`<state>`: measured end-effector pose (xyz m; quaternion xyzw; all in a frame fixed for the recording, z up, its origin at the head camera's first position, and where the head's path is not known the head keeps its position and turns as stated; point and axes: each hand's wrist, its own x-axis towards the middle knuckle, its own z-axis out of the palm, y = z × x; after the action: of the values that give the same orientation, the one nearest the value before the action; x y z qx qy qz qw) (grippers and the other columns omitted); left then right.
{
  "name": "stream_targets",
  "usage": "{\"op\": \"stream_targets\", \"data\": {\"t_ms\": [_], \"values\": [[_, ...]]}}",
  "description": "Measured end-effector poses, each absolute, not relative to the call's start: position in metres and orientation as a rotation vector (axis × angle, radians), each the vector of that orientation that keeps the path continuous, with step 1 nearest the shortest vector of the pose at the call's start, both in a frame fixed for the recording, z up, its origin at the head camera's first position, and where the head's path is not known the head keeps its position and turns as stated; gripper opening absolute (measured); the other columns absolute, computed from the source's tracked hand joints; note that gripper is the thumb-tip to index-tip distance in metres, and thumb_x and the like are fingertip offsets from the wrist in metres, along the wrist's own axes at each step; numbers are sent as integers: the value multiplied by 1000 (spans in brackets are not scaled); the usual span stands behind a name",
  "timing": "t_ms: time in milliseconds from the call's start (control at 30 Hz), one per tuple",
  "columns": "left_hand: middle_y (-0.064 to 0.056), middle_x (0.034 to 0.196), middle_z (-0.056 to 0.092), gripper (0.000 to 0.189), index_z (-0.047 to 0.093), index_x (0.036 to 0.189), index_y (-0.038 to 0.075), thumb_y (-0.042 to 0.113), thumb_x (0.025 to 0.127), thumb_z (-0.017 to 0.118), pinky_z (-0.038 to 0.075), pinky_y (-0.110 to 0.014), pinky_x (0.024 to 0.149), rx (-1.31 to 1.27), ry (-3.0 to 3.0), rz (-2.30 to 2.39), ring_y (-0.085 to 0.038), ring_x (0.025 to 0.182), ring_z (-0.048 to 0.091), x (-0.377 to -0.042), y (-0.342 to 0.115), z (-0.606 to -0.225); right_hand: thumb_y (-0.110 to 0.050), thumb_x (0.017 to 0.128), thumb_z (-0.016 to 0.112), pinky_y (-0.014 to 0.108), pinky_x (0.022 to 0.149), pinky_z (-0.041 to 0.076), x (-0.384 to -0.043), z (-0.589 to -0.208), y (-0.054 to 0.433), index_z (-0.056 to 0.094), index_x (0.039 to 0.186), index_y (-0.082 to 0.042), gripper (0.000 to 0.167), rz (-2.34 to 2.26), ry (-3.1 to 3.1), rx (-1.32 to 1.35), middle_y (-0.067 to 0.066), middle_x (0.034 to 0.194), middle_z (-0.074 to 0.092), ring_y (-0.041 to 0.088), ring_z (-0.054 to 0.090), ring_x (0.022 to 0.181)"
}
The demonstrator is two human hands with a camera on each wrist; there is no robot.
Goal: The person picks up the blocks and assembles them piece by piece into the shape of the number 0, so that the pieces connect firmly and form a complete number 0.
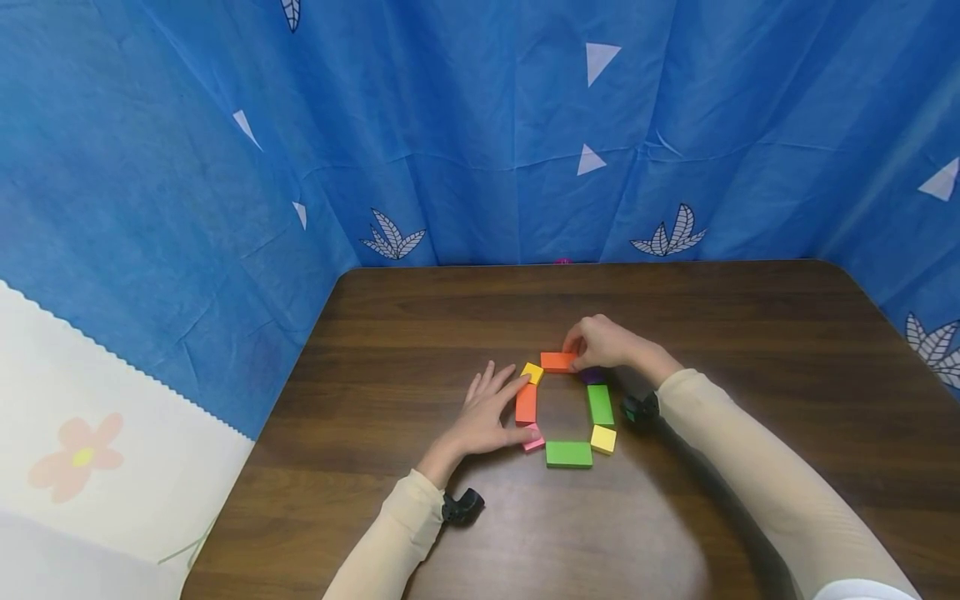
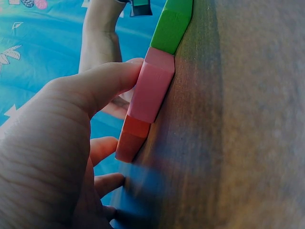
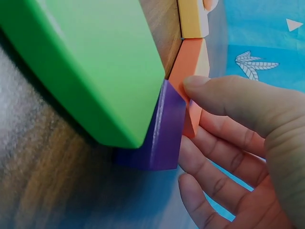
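Small coloured blocks form a ring on the wooden table. At the far side, my right hand (image 1: 606,342) pinches the right end of an orange block (image 1: 553,362), thumb on the near face and fingers behind. A purple block (image 3: 167,126) lies beside that end, partly hidden under the hand in the head view. My left hand (image 1: 480,423) is spread along the ring's left side. Its thumb rests on a pink block (image 2: 152,86), and its index fingertip touches a yellow block (image 1: 535,370). Between those two lies a red-orange block (image 1: 527,404).
On the ring's right side are a green block (image 1: 600,405) and a pale yellow block (image 1: 603,439). Another green block (image 1: 568,453) closes the near side. A blue curtain (image 1: 480,125) hangs behind the brown table (image 1: 420,317).
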<state>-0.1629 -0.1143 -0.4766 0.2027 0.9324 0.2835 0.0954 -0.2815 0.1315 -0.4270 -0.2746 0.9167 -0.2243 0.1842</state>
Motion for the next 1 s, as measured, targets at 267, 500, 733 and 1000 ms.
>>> {"op": "stream_targets", "data": {"t_ms": [267,500,733,1000], "values": [[-5,163,20,87,36,152,24,59,79,68,0,-55,121,609,2769,830,-33,153,-2,-164,-114,-477,-17,80,80,31,76,57,-280,-426,132,73,104,-9,26,-634,2593,-771,6,96,69,19,59,80],[-6,163,21,87,36,152,23,59,79,68,1,-56,121,611,2770,832,-34,152,-1,-164,-115,-476,-17,80,80,32,77,57,-280,-426,132,73,103,-10,25,-631,2600,-776,6,96,69,19,59,81],[-5,163,20,88,35,152,24,60,79,68,0,-55,121,606,2766,830,-33,153,-2,-163,-115,-475,-19,81,80,32,77,57,-280,-428,132,73,103,-10,25,-645,2589,-782,6,96,69,18,59,81],[-5,163,21,88,35,152,24,59,79,69,0,-55,121,618,2768,836,-33,153,-2,-162,-114,-475,-31,82,78,32,74,57,-273,-427,147,70,114,-8,39,-770,2641,-816,8,108,70,18,62,85]]}}
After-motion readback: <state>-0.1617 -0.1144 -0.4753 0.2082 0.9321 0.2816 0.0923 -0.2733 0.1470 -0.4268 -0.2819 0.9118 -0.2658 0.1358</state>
